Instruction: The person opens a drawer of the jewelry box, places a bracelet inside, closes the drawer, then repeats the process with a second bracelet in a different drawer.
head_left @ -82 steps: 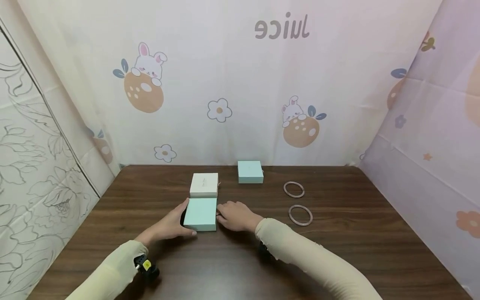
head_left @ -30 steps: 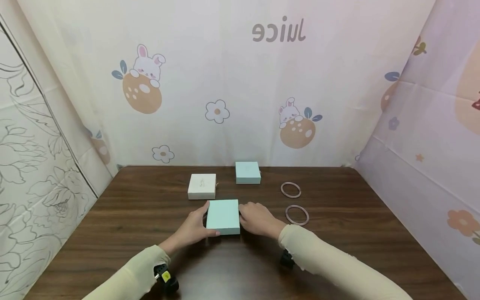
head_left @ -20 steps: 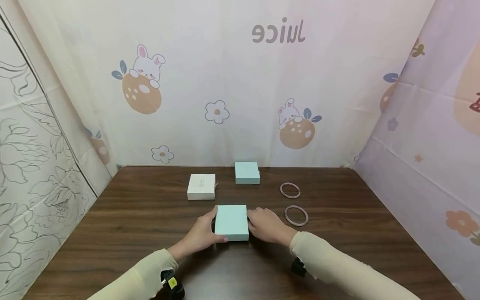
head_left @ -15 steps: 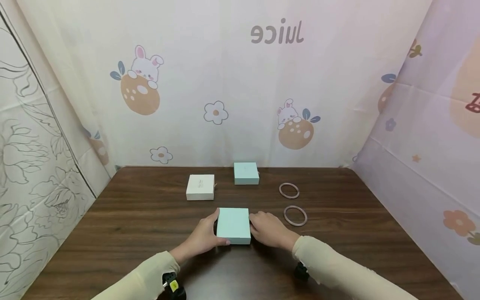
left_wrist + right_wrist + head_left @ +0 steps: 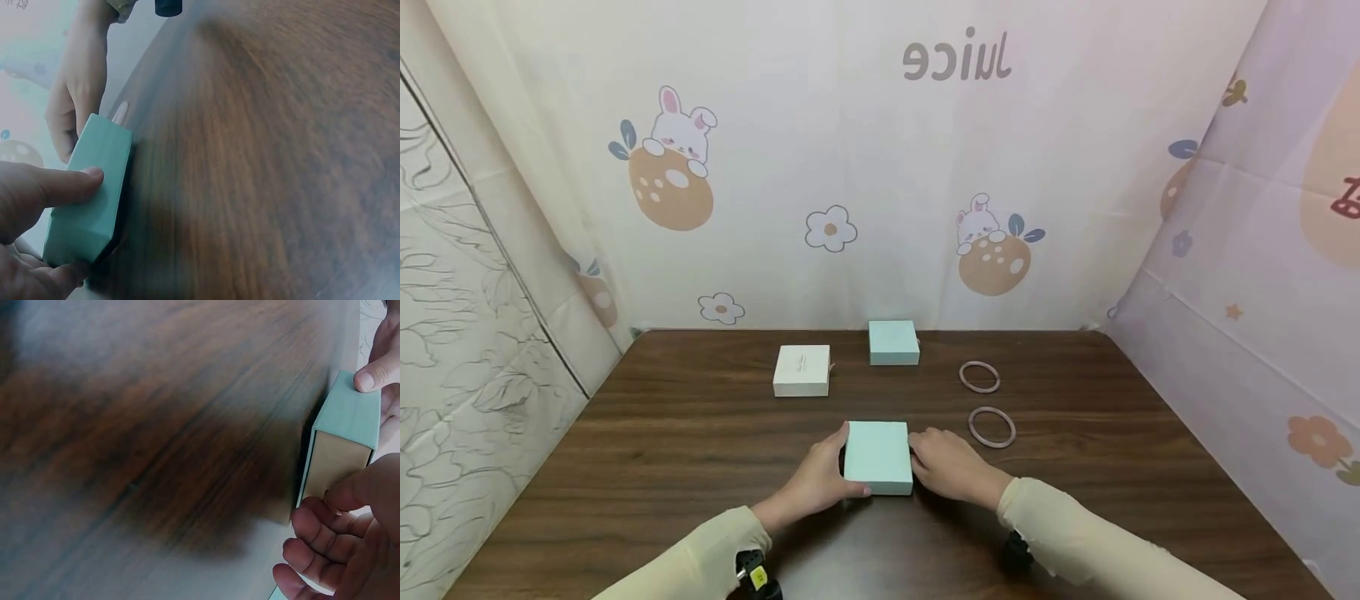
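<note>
A mint-green drawer box (image 5: 877,452) lies near the middle of the table, between both hands. My left hand (image 5: 817,478) grips its left end, the thumb (image 5: 75,185) across the near side and the other fingers behind. At the right end, my right hand (image 5: 953,467) has its thumb and curled fingers against the tan drawer front (image 5: 334,459). They appear to pinch a small pull tab there, mostly hidden by the fingertips. In the right wrist view the drawer front sits within the green sleeve.
Behind stand a white box (image 5: 802,371) at the left and a second mint-green box (image 5: 893,342) by the back edge. Two pinkish rings (image 5: 980,377) lie to the right. Printed curtains (image 5: 850,150) close off the dark wooden table (image 5: 685,433) at the back and sides.
Both hands have brought the mint-green box rightward and toward me, away from the white box. Their hold on it looks the same throughout. The other boxes and the rings stayed put.
</note>
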`<state>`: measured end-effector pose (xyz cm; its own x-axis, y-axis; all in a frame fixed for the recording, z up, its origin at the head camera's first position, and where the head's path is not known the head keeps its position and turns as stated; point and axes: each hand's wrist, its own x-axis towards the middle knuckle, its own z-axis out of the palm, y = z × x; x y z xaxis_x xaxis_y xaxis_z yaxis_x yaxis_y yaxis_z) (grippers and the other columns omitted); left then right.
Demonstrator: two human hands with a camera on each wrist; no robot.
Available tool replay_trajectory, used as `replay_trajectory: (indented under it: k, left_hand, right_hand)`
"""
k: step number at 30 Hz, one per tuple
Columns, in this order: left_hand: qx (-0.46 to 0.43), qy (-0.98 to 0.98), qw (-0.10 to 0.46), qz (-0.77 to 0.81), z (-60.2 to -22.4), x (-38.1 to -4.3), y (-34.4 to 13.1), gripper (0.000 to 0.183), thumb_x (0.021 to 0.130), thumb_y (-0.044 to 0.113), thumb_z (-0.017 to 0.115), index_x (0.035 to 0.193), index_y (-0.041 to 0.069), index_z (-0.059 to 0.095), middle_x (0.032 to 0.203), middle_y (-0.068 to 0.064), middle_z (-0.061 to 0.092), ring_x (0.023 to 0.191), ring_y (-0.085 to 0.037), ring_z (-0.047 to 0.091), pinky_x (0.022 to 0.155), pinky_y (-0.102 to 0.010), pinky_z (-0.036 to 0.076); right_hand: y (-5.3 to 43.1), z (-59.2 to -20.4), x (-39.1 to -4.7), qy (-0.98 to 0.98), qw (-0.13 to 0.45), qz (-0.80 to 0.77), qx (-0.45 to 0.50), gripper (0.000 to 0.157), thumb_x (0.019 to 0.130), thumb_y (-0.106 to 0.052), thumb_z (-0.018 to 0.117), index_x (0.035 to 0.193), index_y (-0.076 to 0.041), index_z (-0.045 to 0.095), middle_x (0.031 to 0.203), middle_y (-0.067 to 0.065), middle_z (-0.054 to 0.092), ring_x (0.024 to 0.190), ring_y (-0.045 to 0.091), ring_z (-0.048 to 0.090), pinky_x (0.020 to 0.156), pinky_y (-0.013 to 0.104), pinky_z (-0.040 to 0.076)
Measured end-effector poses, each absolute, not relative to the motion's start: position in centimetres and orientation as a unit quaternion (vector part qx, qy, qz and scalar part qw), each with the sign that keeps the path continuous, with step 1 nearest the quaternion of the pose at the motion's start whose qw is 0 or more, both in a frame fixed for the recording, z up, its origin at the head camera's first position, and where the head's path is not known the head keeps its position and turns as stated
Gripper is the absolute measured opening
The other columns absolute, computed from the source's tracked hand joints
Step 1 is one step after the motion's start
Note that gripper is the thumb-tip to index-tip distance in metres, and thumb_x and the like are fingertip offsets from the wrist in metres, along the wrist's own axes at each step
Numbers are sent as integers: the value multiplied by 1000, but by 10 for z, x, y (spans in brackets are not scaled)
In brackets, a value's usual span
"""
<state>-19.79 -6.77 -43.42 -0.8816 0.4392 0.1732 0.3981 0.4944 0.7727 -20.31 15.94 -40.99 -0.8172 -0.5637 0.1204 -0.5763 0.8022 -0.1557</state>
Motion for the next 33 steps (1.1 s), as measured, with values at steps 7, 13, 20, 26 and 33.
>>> replay_trajectory:
  k: [7,13,20,26,33]
  left_hand:
    - [237,866,23,440,-438,-192,-65,102,66,13,88,139,-21,25,133,-35,44,116,-39,49,92,-50,41]
    - [227,863,36,449,-442,-192,-65,102,68,12,86,141,-19,22,139,-36,35,126,-44,39,98,-53,36]
    - [219,866,47,448,-443,-194,-65,108,65,14,88,145,-14,20,142,-32,31,126,-42,37,98,-53,35]
    - [241,867,57,433,-440,-199,-68,114,63,21,89,146,-11,19,148,-30,22,132,-41,31,100,-52,34]
    - [273,872,64,402,-437,-204,-71,104,65,20,88,142,-15,27,147,-26,27,131,-38,34,101,-50,34]
  right_hand:
    - [160,-412,-199,-949,38,93,300,13,91,-8,55,78,-9,58,64,-1,50,65,17,53,59,38,45]
    - [162,-414,-199,-949,48,78,303,14,91,-9,56,77,-9,58,64,0,52,66,19,55,62,40,45]
    - [163,-416,-198,-948,58,71,306,14,90,-9,57,76,-10,58,64,-1,53,68,20,56,62,40,43]
    - [163,-422,-199,-947,65,64,307,11,90,-11,58,79,-10,61,69,0,59,72,21,59,62,39,43]
    - [162,-427,-199,-947,69,76,305,16,90,-11,58,74,-13,59,66,-2,57,71,20,58,63,42,43]
